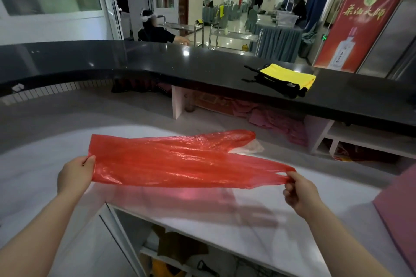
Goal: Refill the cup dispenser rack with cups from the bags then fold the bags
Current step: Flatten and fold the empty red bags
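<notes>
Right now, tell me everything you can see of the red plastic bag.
The red plastic bag is thin, translucent and crinkled, with a glossy sheen. It is stretched out flat and lengthwise above the white counter, casting a reddish shadow on it. The left hand pinches its bottom edge; the right hand pinches one drawn-out handle loop. The other handle lies toward the far right, over a bit of clear plastic. It looks empty and not yet folded.

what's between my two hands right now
In the head view, the red bag spans the whole stretch: the left hand pinches its bottom edge, the right hand pinches a handle. Below it lies the white counter.
</notes>
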Demonstrator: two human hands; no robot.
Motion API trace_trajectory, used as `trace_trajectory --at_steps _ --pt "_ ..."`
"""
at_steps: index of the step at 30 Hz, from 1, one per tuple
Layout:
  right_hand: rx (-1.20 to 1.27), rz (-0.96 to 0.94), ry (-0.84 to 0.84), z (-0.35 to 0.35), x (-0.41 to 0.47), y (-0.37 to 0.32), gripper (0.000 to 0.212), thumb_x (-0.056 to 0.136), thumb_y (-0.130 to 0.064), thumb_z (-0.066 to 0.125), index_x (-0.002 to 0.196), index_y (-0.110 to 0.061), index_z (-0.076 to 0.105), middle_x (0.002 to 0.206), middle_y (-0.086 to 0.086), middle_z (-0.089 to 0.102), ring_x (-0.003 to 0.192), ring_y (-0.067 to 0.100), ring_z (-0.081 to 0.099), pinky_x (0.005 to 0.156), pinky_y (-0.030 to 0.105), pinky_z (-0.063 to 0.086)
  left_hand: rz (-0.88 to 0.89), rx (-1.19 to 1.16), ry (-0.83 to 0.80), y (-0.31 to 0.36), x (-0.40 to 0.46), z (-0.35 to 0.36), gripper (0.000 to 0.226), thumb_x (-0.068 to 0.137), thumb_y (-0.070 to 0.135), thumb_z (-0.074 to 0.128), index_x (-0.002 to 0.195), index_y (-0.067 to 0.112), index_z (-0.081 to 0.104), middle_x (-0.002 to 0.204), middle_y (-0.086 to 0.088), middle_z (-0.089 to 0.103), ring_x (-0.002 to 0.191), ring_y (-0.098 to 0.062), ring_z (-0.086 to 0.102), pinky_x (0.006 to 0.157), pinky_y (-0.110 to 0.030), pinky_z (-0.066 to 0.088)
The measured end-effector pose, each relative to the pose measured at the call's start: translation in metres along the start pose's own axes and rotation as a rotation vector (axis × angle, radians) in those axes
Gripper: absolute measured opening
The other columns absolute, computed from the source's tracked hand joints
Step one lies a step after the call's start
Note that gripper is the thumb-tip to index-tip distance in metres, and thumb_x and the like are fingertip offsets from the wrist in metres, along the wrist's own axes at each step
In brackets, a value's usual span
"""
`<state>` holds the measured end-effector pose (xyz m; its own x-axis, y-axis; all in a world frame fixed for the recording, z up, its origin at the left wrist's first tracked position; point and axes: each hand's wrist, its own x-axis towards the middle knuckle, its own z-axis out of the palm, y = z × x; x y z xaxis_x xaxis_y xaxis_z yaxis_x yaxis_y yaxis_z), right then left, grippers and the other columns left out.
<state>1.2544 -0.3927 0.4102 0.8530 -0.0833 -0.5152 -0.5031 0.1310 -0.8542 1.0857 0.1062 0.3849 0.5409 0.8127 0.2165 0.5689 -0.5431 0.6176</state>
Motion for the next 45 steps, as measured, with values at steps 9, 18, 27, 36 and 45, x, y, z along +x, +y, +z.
trace_trajectory --at_steps 9,18,27,36,45 --pt "0.393 -0.041 -0.367 0.034 0.003 0.001 0.023 0.089 -0.023 0.049 0.079 -0.021 0.069 0.084 -0.002 0.069 0.079 0.017 0.059 0.071 0.03 0.038 0.07 -0.13 0.021 -0.01 0.018 -0.003 0.04 0.1 0.028 0.041 0.065 0.011 0.052 0.067 -0.016 0.058 0.062 -0.032 0.049 0.063 -0.04 0.038" --pt "-0.684 -0.399 -0.425 0.114 -0.005 0.054 0.046 0.07 -0.002 0.081 0.106 -0.023 0.06 0.103 -0.008 0.063 0.095 0.011 0.062 0.075 0.02 0.048 -0.098 -0.43 -0.183 -0.021 0.03 -0.007 0.03 0.1 0.025 0.046 0.082 0.008 0.063 0.069 -0.008 0.06 0.058 -0.024 0.051 0.046 -0.026 0.042" --pt "-0.413 -0.661 -0.312 0.127 -0.022 0.027 0.035 0.073 0.002 0.078 0.095 -0.022 0.064 0.074 -0.011 0.063 0.065 -0.003 0.054 0.063 0.012 0.044 -0.018 -0.327 -0.093 -0.008 0.033 0.003 0.037 0.099 0.025 0.043 0.072 0.004 0.057 0.067 -0.011 0.057 0.064 -0.027 0.05 0.059 -0.034 0.035" --pt "-0.552 -0.573 -0.06 0.028 -0.011 0.03 0.027 0.075 -0.01 0.081 0.095 -0.014 0.063 0.091 0.0 0.068 0.079 0.007 0.063 0.066 0.019 0.049 0.204 -0.227 -0.142 0.051 -0.004 0.051 0.034 0.1 0.026 0.042 0.071 0.017 0.057 0.064 0.0 0.057 0.06 -0.021 0.053 0.054 -0.032 0.033" --pt "-0.714 -0.403 0.152 -0.056 0.003 0.068 0.027 0.083 -0.042 0.071 0.079 -0.018 0.06 0.082 -0.004 0.065 0.08 0.02 0.062 0.065 0.032 0.041 0.066 -0.5 -0.509 0.07 -0.052 0.081 0.025 0.098 0.027 0.05 0.079 0.017 0.064 0.084 -0.011 0.067 0.074 -0.024 0.058 0.068 -0.036 0.044"
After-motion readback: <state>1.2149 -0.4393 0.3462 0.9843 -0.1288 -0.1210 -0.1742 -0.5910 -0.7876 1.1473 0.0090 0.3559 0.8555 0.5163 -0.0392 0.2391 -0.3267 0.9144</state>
